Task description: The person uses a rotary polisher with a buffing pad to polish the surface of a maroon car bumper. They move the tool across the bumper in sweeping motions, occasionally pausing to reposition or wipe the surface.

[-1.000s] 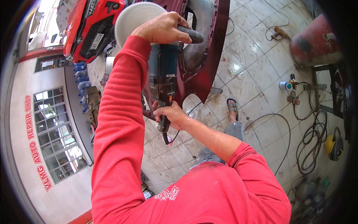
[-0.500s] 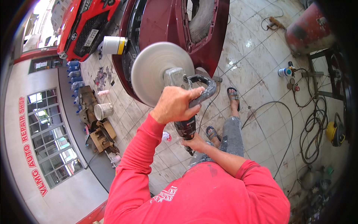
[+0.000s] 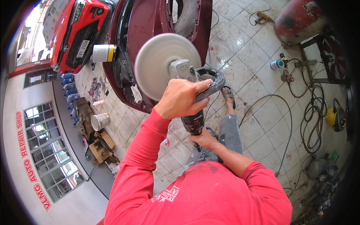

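Note:
My left hand is closed around the black loop handle at the front of a polisher. Further back, my right hand wraps the rear grip of the same tool. Its round whitish pad looks smeared, as if spinning. Behind the pad lies a glossy maroon car bumper, partly covered by it. Whether pad and bumper touch, I cannot tell.
A white can with a yellow band stands by the bumper's left side. At left are a red car, a white bucket and cardboard. Coiled hoses and a red tank occupy the right side of the tiled floor.
The polisher has shifted right relative to the bumper, with both hands still on it. The bumper and surroundings sit further left in view.

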Demonstrator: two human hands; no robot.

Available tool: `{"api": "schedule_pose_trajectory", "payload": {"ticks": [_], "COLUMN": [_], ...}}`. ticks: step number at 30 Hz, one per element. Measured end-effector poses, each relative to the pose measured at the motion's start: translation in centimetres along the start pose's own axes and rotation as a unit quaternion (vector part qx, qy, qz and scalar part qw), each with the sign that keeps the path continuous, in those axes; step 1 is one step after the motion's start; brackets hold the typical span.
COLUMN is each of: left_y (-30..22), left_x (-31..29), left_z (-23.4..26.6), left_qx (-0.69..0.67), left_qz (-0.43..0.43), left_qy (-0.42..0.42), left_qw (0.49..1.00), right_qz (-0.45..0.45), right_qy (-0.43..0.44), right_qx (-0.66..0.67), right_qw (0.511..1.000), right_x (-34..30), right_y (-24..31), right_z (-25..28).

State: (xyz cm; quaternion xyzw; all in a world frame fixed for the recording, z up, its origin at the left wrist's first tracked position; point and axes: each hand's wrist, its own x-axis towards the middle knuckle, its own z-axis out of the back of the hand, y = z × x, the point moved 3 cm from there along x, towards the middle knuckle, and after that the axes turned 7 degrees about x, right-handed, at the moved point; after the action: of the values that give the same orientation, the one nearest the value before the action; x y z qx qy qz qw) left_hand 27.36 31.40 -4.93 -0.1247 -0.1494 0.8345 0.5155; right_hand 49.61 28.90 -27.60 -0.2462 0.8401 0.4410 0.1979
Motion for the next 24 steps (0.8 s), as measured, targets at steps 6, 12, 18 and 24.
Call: {"api": "schedule_pose_trajectory", "payload": {"ticks": [6,12,18,24], "left_y": [-0.2,-0.1,-0.9,-1.2], "left_x": [2.7,-0.3,-3.0,-0.4], "left_z": [-0.6,-1.6,-2.4,-2.8], "left_qx": [0.007,0.005,0.038,0.017], "left_qz": [-0.014,-0.018,0.053,0.007], "left_qy": [0.003,0.004,0.020,0.004], "left_qw": [1.000,1.000,0.998,1.000], "right_qz": [0.024,0.010,0.015,0.014], "right_qy": [-0.001,0.022,0.041,0.035], "right_qx": [0.033,-0.029,-0.059,-0.023], "right_qw": [0.999,0.999,0.997,0.999], "right_x": [1.6,1.5,0.7,0.5], "right_y": [-0.6,-2.7,-6.0,-4.2], "right_z": [2.2,2.3,2.0,3.3]}}
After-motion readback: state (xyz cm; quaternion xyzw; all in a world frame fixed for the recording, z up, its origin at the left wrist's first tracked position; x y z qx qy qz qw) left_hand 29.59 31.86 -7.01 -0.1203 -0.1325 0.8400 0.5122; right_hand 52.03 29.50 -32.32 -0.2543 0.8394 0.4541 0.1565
